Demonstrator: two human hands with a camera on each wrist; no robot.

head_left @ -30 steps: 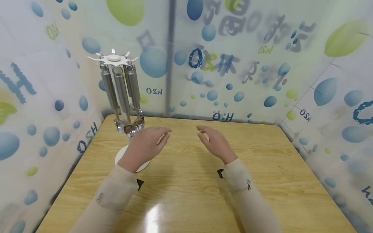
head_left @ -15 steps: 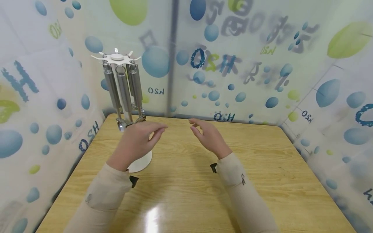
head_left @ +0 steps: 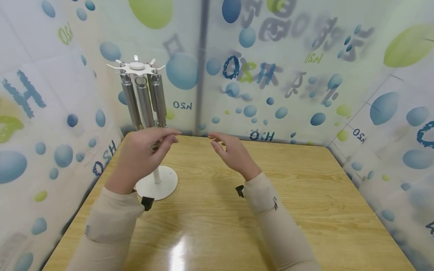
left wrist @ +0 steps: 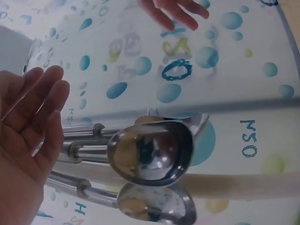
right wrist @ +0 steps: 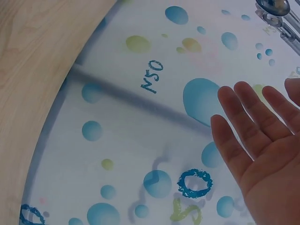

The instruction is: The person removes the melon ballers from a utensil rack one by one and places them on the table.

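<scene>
At the left of the head view stands a white rack on a post with a round base. Several shiny steel scoops hang from its hooks by ring ends. My left hand is beside the rack, fingers loosely bent and holding nothing; it covers the scoop bowls in the head view. The left wrist view shows the bowls, with handles passing behind my fingers; I cannot tell whether they touch. My right hand hovers above the table's middle, holding nothing, its fingers extended in the right wrist view.
Beneath both hands is a wooden table with a light reflection near its front. Patterned wall sheets with blue and green dots enclose its back and sides. Small black devices show at both wrists.
My left hand has moved left and slightly up in front of the hanging scoops, uncovering more of the white base. My right hand has also shifted left and slightly up. The scoops still hang.
</scene>
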